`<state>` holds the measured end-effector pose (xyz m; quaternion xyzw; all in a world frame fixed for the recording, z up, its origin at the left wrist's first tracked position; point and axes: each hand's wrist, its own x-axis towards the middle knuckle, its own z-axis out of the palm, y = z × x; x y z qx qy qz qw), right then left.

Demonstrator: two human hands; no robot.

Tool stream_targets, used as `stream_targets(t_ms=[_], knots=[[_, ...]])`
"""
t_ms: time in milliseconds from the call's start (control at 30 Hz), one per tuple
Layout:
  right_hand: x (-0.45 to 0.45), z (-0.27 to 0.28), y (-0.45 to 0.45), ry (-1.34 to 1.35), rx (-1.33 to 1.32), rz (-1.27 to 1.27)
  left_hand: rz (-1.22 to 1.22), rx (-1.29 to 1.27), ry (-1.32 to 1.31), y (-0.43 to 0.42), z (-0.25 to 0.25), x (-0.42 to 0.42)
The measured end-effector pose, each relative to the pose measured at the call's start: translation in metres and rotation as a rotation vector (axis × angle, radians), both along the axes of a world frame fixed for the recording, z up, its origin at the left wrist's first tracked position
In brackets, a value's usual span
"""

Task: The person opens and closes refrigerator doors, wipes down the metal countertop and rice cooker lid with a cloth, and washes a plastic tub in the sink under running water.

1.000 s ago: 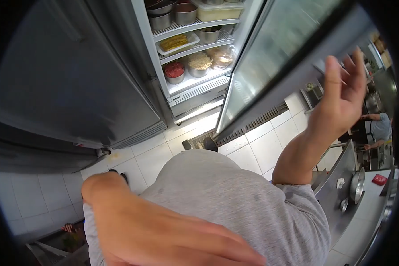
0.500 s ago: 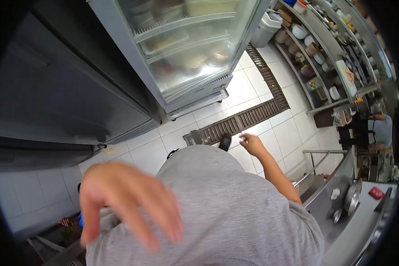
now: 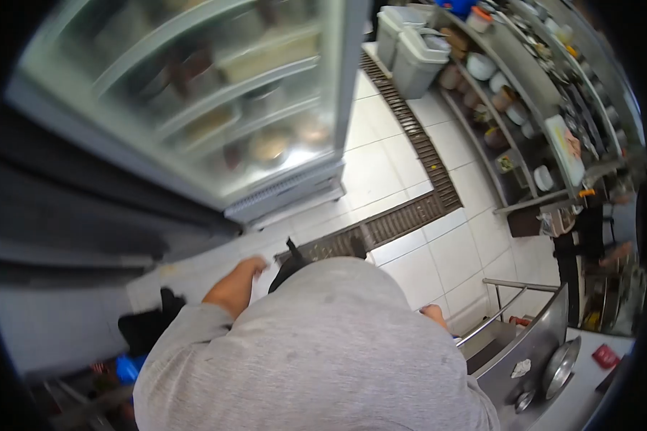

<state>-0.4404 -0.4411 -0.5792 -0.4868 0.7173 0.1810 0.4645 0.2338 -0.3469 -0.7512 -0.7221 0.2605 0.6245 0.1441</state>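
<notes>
My left hand [image 3: 251, 267] hangs low at my left side, over the white floor tiles. Its fingers are small and blurred, and no object shows in it. On the other side, only part of my right hand [image 3: 433, 312] shows past my grey shirt [image 3: 331, 337], close to the metal rail of a steel table. Most of its fingers are hidden, so I cannot see whether it holds anything. Ahead to the left stands a glass-door fridge [image 3: 216, 108] with food containers on its shelves.
A dark floor drain grate [image 3: 410, 219] crosses the tiles ahead. Grey bins [image 3: 418, 65] stand beyond the fridge. Shelves with bowls [image 3: 480, 67] line the right. The steel table [image 3: 507, 359] at lower right holds a metal bowl [image 3: 561, 368] and a red packet [image 3: 606, 356].
My left hand has dropped from close before the camera to my side. My right hand has drawn back beside my body. The fridge now appears larger and further left.
</notes>
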Motion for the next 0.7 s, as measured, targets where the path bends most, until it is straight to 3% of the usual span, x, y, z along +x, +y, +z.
stream_targets(t_ms=[33,67,100,133,200,267,400,467,500,567,633,667,700], knots=[[-0.013,-0.027,-0.012,-0.061,-0.01,-0.244,-0.189,-0.126,0.158,-0.004,0.029,-0.032],[-0.026,-0.044,-0.026,-0.126,-0.019,-0.484,-0.228,0.124,0.021,-0.029,0.072,-0.065],[-0.014,-0.035,-0.04,-0.133,-0.095,-0.635,-0.375,0.023,0.24,-0.028,0.043,-0.058],[-0.005,-0.034,-0.058,-0.21,-0.078,-0.652,-0.337,-0.036,0.305,-0.038,0.018,-0.056],[0.013,-0.029,-0.096,-0.333,-0.051,-0.623,-0.198,-0.084,0.21,-0.077,0.023,-0.069],[0.032,-0.025,-0.134,-0.342,-0.044,-0.483,-0.263,-0.057,0.078,-0.15,0.089,-0.09],[0.052,-0.011,-0.203,-0.241,-0.077,-0.323,-0.269,-0.14,-0.117,-0.285,0.062,-0.094],[0.053,0.01,-0.238,-0.115,-0.336,-0.059,-0.374,-0.29,-0.088,-0.375,0.061,-0.112],[0.048,0.009,-0.251,-0.104,-0.333,-0.13,-0.425,-0.355,-0.05,-0.424,0.088,-0.134],[0.03,-0.002,-0.266,-0.115,-0.298,-0.281,-0.812,-0.739,-0.002,-0.512,0.084,-0.169],[0.017,-0.014,-0.284,-0.178,-0.276,-0.531,-0.881,-0.899,0.019,-0.592,0.095,-0.213],[0.012,-0.018,-0.285,-0.172,-0.262,-0.532,-1.02,-0.851,0.037,-0.634,0.112,-0.238],[0.006,-0.024,-0.288,-0.071,-0.237,-0.386,-1.001,-0.873,0.053,-0.666,0.139,-0.259]])
